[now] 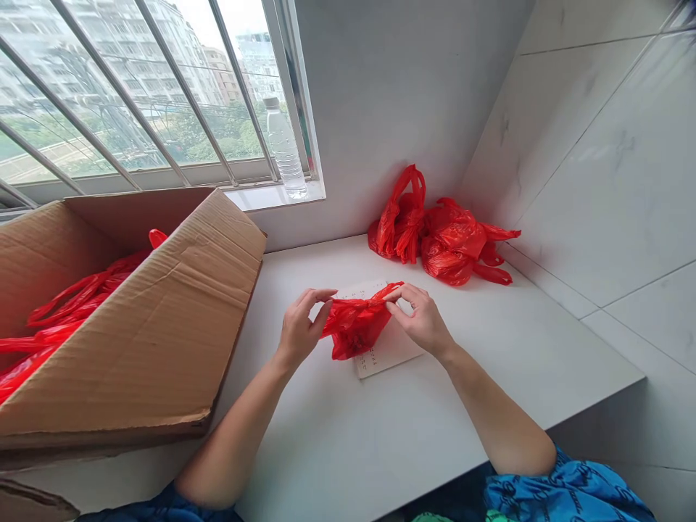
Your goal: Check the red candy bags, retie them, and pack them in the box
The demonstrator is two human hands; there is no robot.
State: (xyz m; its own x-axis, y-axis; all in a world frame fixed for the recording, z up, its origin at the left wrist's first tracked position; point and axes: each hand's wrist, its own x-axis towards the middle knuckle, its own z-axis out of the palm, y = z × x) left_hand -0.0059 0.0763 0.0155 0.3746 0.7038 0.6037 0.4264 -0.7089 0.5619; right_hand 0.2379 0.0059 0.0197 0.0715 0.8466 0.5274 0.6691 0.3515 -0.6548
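Note:
A small red plastic bag (359,330) hangs between my two hands over the white table. My left hand (304,322) pinches its left edge between thumb and fingers. At the upper right corner, my right hand (418,315) grips the bag in the same way. Beneath the bag lies a white notepad or sheet (388,355) with small dark marks, partly covered by it. What the bag contains, if anything, cannot be made out.
On the left stands an open cardboard box (157,341) holding red plastic bags (81,297). Knotted red bags (457,243) sit against the back wall. A clear water bottle (286,152) stands on the sill of the barred window. The white table (337,449) ends at the right.

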